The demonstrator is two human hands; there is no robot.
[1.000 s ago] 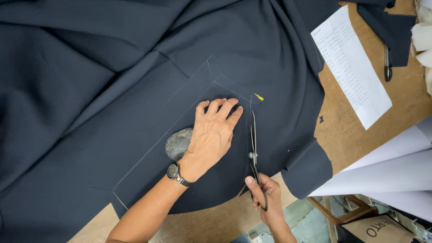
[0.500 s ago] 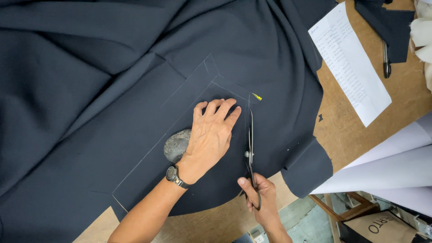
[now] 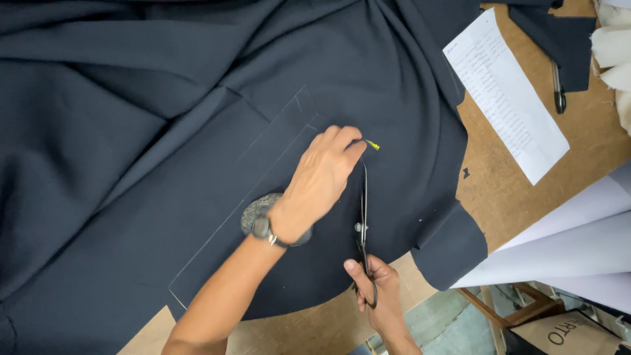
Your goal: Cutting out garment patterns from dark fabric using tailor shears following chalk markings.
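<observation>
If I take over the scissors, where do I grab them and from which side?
Grip the scissors by the loop handles at the near end, where the right hand holds them now. Come in from the table's near edge: the blades point away along the chalk line on the dark fabric, and the left hand lies flat just beside them.

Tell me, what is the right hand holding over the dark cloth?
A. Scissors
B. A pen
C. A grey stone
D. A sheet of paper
A: the right hand grips the handles of the scissors, whose blades run up along the chalk line on the cloth, beside the left hand pressed flat on it.
</observation>
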